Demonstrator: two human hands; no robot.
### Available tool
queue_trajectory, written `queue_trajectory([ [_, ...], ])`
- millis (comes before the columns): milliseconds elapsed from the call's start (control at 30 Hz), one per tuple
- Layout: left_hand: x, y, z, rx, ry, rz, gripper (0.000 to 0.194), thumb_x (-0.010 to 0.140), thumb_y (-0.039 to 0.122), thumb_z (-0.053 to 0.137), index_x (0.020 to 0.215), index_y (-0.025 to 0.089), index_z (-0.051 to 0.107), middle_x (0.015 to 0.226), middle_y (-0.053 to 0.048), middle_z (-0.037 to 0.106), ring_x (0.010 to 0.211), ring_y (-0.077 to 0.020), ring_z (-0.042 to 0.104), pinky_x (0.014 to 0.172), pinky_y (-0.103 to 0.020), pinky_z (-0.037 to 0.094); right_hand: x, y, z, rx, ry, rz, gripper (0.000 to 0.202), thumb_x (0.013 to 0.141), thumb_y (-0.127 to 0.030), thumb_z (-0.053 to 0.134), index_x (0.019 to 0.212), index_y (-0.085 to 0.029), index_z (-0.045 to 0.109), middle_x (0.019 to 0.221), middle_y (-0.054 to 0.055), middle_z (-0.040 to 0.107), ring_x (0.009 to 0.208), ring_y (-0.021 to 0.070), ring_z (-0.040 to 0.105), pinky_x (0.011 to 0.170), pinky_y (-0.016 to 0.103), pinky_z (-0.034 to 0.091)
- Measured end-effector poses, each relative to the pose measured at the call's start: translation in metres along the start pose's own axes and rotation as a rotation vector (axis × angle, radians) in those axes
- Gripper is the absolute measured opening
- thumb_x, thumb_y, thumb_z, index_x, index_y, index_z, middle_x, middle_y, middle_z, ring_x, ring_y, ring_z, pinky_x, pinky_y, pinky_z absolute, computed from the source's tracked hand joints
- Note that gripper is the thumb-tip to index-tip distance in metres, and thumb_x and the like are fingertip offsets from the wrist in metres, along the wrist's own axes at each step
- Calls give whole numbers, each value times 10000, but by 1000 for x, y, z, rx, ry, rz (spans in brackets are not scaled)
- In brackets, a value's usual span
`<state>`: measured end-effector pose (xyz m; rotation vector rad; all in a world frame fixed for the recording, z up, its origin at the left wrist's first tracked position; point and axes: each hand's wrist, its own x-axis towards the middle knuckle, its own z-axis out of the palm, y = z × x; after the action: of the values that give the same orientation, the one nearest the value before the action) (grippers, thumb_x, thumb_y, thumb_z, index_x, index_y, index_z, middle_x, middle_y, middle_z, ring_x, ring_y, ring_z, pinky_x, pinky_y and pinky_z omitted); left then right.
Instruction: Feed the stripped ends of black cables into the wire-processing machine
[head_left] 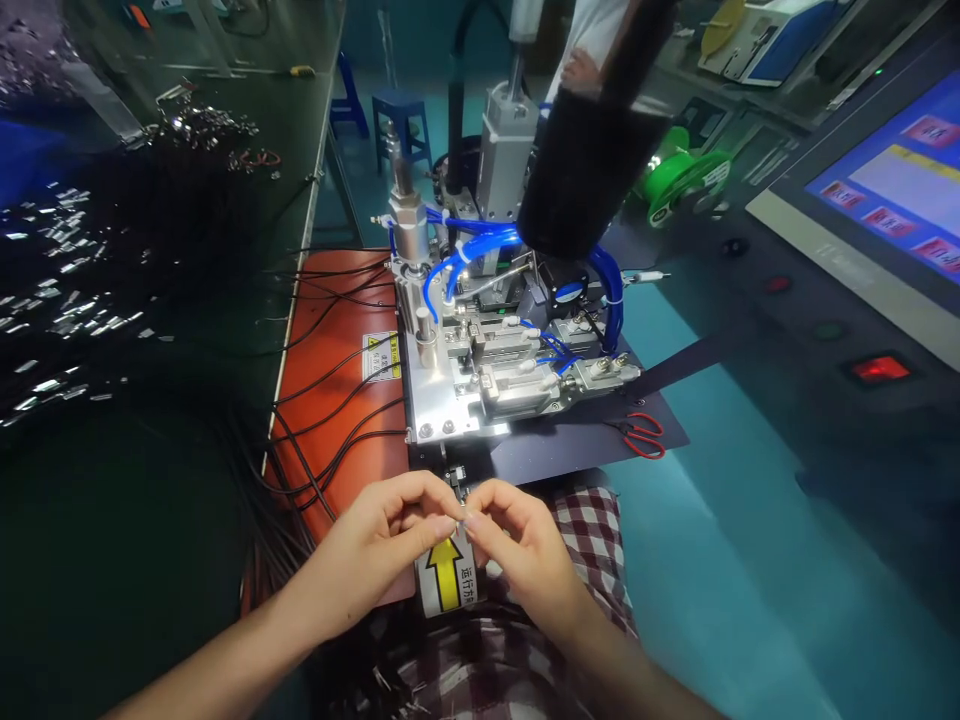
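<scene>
My left hand (401, 525) and my right hand (517, 540) meet fingertip to fingertip at the near end of a metal machine (442, 395). Both pinch with thumb and forefinger; what lies between the tips is too small to name. Just beyond the fingers sits a small dark fitting (455, 478) at the machine's front. Under the hands shows a white label with a yellow arrow (446, 578). Thin black cables (330, 465) run from the left onto an orange-red surface (337, 300) beside the machine.
Red-handled scissors (646, 436) lie on the dark plate right of the machine. Blue air tubes (480, 243) loop over it, below a black cylinder (574, 170). A control panel with a screen (900, 190) stands at right. Heaped cables with shiny ends (202, 130) cover the left table.
</scene>
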<state>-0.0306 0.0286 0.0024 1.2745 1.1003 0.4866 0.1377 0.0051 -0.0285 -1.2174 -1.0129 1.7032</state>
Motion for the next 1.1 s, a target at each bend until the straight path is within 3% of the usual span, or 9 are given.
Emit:
queue_trajectory([
  [67, 1, -3, -2, 158, 102, 59, 50, 858, 226, 547, 899, 201, 560, 780, 16, 563, 703, -129, 541, 600, -223, 429, 3, -1, -2, -5, 36, 0, 190, 812, -305, 591, 702, -166, 523, 561, -54, 450, 511, 89, 394, 502, 224, 321],
  [200, 4, -13, -5, 530, 277, 345, 83, 882, 159, 510, 872, 198, 582, 841, -3, 558, 783, -133, 552, 696, -239, 446, 15, -2, -8, -54, 82, -11, 194, 787, -307, 609, 678, -167, 530, 554, -53, 456, 502, 91, 403, 493, 226, 320],
  [367, 11, -26, -8, 720, 287, 579, 199, 910, 115, 458, 1028, 162, 610, 874, -37, 581, 789, -129, 575, 709, -222, 469, 32, 1, -15, -54, 49, -5, 186, 774, -303, 616, 665, -169, 546, 569, -42, 476, 510, 98, 419, 502, 234, 336],
  [600, 16, -33, -10, 872, 218, 600, 283, 907, 80, 394, 1082, 136, 609, 810, -43, 575, 712, -143, 564, 621, -227, 468, 42, 8, -23, -110, 27, 19, 189, 770, -321, 618, 674, -173, 551, 599, -32, 495, 522, 105, 429, 504, 240, 341],
  [1100, 18, -38, -10, 1053, 247, 642, 286, 933, 122, 350, 1101, 135, 582, 817, -63, 577, 694, -177, 564, 590, -271, 481, 42, 13, -25, -241, 49, -28, 163, 810, -290, 575, 700, -173, 553, 622, -28, 493, 553, 112, 417, 521, 244, 334],
])
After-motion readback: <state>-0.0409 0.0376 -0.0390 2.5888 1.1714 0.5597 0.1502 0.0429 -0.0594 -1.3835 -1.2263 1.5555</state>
